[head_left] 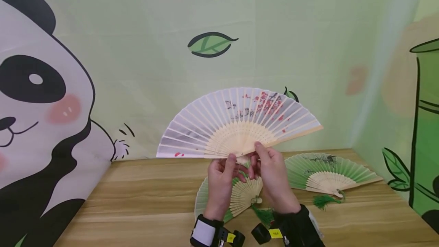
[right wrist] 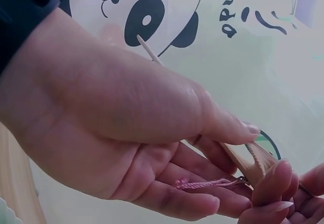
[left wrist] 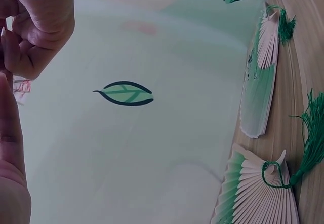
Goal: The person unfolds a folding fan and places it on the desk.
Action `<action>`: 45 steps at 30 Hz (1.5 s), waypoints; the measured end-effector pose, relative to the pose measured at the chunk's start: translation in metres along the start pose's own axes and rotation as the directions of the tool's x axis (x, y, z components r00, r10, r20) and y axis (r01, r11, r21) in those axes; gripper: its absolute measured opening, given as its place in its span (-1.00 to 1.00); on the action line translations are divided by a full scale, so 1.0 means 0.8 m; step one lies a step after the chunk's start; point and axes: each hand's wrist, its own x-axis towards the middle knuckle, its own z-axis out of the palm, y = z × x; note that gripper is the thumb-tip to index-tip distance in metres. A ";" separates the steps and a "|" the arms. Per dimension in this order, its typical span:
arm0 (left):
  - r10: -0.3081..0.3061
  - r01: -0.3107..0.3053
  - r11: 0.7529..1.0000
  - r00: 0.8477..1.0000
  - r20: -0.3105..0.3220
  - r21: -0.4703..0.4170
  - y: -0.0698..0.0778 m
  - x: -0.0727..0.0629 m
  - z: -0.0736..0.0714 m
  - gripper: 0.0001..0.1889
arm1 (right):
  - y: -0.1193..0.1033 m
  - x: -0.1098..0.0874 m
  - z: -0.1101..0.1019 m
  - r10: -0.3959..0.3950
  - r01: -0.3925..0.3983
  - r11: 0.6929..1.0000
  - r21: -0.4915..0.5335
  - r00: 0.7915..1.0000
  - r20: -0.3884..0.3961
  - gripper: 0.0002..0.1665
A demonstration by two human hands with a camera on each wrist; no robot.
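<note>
A white folding fan (head_left: 219, 113) with red blossoms and pale wooden ribs is spread wide, held up above the table. My left hand (head_left: 221, 180) pinches it at the lower edge near the pivot, thumb in front. The right hand (head_left: 272, 172) grips the right guard stick with its thumb on top. In the right wrist view a pink cord (right wrist: 210, 184) hangs from the fan's pivot across the right fingers. The left wrist view catches only part of both hands, and most of the fan is outside it.
Two green folding fans lie spread on the wooden table (head_left: 147, 193). The nearer green fan (head_left: 245, 195) is partly behind my hands; the farther green fan (head_left: 329, 174) sits to the right. Each has a green tassel (head_left: 324, 200). A panda-print backdrop (head_left: 144, 60) stands behind.
</note>
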 end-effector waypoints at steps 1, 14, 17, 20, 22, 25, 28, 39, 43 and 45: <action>-0.001 0.001 1.000 1.000 -0.004 0.005 -0.001 0.000 0.000 -0.63 | 0.000 0.000 -0.001 0.000 0.000 1.000 0.000 1.000 -0.001 -0.46; 0.040 -0.027 0.995 0.989 -0.139 0.099 0.003 -0.001 0.001 -0.66 | 0.000 -0.002 0.001 -0.015 0.015 1.000 0.017 1.000 0.022 -0.52; 0.037 -0.019 0.994 0.983 -0.177 0.105 0.004 -0.001 -0.001 -0.70 | -0.001 -0.003 0.002 -0.008 0.008 1.000 0.013 1.000 0.023 -0.52; 0.044 -0.023 0.995 0.972 -0.231 0.092 0.006 0.000 -0.005 -0.73 | -0.001 -0.003 0.003 -0.010 0.010 1.000 0.005 1.000 0.021 -0.51; 0.055 -0.034 0.996 0.963 -0.264 0.084 0.009 0.002 -0.009 -0.74 | -0.001 -0.002 0.003 -0.013 0.013 1.000 0.002 1.000 0.022 -0.49; 0.058 -0.043 0.997 0.955 -0.292 0.058 0.012 0.005 -0.016 -0.77 | 0.002 0.001 0.003 -0.002 0.002 1.000 0.011 1.000 0.024 -0.50; 0.064 -0.055 0.998 0.947 -0.315 0.038 0.016 0.008 -0.026 -0.82 | 0.009 0.004 0.004 0.023 -0.023 0.999 0.027 1.000 0.017 -0.52; 0.066 0.020 0.985 0.873 -0.483 0.172 0.076 -0.002 -0.144 -0.91 | 0.059 0.025 0.058 0.192 -0.211 0.972 0.106 0.968 0.164 -0.51; 0.022 0.115 0.964 0.864 -0.503 0.240 0.099 -0.028 -0.197 -0.90 | 0.079 0.023 0.083 0.273 -0.299 0.950 0.094 0.937 0.218 -0.53; -0.014 0.169 0.954 0.851 -0.525 0.248 0.108 -0.042 -0.220 -0.90 | 0.090 0.020 0.096 0.307 -0.332 0.941 0.072 0.921 0.240 -0.54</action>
